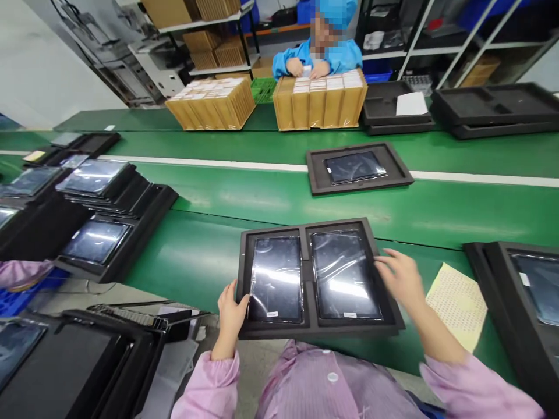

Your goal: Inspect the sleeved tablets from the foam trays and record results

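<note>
Tray [310,299] on bench [196,262], two screens [276,279] inside. Left hand [231,311] pinching its left edge; right hand [400,278] at right rim, pinching or not, cannot tell.

I see a green worktop [209,256] with one white stripe [209,163], a black tray [308,270], near-black tablets [277,256], yellow paper [458,302] in speckled rows, a finely striped pinkish-purple smock [305,381], a blue cap [339,14].

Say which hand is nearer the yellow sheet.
Right. The right hand is at the black tray on the side facing the yellow sheet; the left hand, at the opposite side.
</note>
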{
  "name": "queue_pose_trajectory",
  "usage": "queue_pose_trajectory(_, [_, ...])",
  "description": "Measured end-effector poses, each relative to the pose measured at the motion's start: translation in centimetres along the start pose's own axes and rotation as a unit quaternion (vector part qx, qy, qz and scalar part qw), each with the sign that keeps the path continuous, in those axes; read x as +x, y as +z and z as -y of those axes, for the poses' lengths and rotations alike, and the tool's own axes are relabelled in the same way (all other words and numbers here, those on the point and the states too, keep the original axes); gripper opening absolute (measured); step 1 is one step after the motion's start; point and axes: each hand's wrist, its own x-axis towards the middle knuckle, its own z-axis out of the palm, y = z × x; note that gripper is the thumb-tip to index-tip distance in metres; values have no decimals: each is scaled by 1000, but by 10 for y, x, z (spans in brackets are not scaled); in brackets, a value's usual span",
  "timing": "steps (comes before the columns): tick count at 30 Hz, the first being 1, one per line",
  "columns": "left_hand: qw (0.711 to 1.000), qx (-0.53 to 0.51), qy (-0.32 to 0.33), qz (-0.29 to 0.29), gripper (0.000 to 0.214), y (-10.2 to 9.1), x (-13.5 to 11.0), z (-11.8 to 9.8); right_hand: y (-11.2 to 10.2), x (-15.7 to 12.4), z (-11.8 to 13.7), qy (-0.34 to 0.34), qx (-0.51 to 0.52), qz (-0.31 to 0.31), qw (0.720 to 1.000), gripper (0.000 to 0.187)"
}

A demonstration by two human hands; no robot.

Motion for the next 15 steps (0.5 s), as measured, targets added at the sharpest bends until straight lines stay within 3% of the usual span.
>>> queue_pose_trajectory(4, [999, 0, -17, 42, 59, 2, 19, 19, 59, -9, 50, -155, 25, 88, 984, 31])
queue_pose_trajectory(7, [995, -12, -48, 92, 64, 6, 35, 21, 91, -18, 77, -239, 37, 135, 961, 26])
queue_pose_trajectory(11, [988, -29, -36, 145, 73, 18, 50, 13, 118, -3, 104, -310, 44, 193, 930, 23])
queue_pose_trajectory(15, [989, -46, -13, 141, 88, 28, 57, 9, 153, 21, 127, -347, 39, 255, 902, 29])
